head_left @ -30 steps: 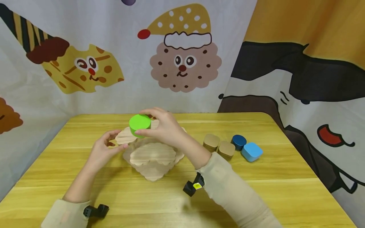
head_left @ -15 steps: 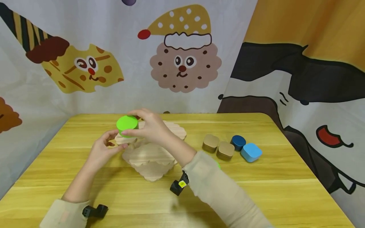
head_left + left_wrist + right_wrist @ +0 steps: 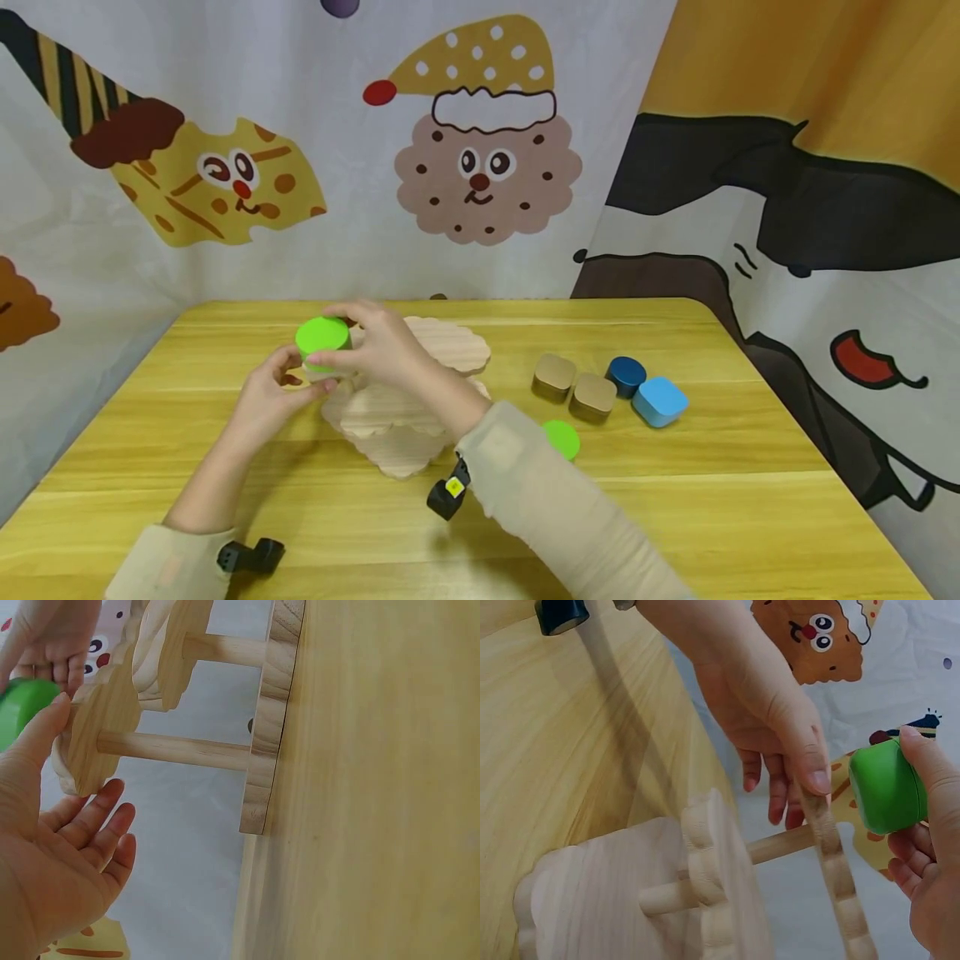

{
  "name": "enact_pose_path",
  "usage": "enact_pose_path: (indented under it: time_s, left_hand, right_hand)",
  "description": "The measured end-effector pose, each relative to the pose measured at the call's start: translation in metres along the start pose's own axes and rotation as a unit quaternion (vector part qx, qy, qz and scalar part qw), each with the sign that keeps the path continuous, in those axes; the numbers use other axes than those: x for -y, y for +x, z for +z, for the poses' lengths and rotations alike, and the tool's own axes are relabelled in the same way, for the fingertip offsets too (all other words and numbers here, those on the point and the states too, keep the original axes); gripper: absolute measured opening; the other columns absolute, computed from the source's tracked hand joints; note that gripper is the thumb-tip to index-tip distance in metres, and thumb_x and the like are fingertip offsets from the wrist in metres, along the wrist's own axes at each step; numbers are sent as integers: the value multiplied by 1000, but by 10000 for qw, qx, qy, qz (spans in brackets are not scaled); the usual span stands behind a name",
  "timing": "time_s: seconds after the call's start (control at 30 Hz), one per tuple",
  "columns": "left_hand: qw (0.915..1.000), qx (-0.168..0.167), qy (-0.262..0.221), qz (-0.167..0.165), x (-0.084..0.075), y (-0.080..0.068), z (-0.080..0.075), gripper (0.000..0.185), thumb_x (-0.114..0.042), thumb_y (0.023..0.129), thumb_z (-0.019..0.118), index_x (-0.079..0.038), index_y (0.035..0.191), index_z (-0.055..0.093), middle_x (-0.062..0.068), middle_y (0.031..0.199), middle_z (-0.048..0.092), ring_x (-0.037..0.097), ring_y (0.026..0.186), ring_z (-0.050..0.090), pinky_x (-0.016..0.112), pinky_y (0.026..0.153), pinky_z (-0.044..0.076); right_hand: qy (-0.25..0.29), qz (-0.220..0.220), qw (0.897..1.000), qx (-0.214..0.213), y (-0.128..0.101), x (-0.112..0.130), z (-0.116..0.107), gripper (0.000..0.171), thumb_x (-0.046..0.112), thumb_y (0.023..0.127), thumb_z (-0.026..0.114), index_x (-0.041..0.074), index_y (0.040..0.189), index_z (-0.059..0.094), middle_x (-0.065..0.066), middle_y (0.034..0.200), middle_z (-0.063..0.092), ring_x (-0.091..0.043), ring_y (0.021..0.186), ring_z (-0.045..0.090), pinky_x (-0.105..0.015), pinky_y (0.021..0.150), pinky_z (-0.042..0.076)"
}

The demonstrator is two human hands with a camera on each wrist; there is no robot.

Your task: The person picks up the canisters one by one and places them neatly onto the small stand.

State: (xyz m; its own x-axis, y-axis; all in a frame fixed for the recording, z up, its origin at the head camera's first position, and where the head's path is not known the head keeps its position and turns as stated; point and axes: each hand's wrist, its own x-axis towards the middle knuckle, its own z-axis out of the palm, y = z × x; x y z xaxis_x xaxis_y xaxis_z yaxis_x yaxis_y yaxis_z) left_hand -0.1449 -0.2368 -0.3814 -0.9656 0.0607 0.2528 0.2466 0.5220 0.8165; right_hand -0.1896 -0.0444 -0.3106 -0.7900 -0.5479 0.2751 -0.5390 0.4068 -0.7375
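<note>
The right hand (image 3: 382, 346) grips a green round tin (image 3: 322, 340) and holds it on the upper left shelf of the tiered wooden stand (image 3: 405, 408). The left hand (image 3: 273, 392) steadies that shelf's edge with its thumb, fingers relaxed. A green lid (image 3: 561, 437) lies on the table (image 3: 750, 467) near four other tins (image 3: 607, 387).
</note>
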Motion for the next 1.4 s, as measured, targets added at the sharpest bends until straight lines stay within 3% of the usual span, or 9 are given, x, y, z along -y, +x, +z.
enact_pose_path:
  time_s: [0.23,0.47,0.73,0.93,1.13,1.4]
  left_hand:
    - [10000,43,-8,12,1,0,1,54,-22,87,73,-2,131,50,14,119,57,18,104,47,36,83,38]
    - [10000,57,-29,-44,1,-1,1,55,-22,87,73,-1,132,49,14,121,57,18,104,47,34,83,38]
    - [10000,49,3,50,2,-1,2,54,-21,87,73,-1,132,50,13,120,57,14,103,47,30,82,39]
    - [10000,21,11,9,1,-1,1,56,-21,87,73,-1,133,49,13,120,57,13,102,47,29,82,39]
    - [10000,14,0,-8,0,-2,1,58,-22,87,73,-1,134,48,14,120,57,13,103,47,30,82,38]
    - [9999,43,21,-157,-3,-1,-1,61,-25,87,74,0,135,46,17,121,55,22,105,46,35,82,38]
  right_hand:
    - [40,229,9997,37,1,-5,8,67,40,76,80,15,133,56,3,132,53,-8,106,53,-18,83,43]
    - [0,188,9998,53,5,-11,14,66,38,77,80,11,132,56,0,132,54,-7,104,53,-13,79,43]
    - [12,269,9996,59,4,-14,19,67,40,77,80,12,133,56,0,130,54,-4,93,56,-13,73,45]
    - [-103,240,9997,34,5,-14,20,66,40,78,78,15,134,55,1,131,54,-5,100,54,-14,77,43]
    - [-31,385,9992,-43,3,-15,19,76,45,75,79,18,140,49,4,137,50,-12,113,53,-22,88,45]
    - [-40,228,9995,-201,-4,-8,10,73,47,76,77,20,138,51,9,135,51,-9,116,49,-28,91,44]
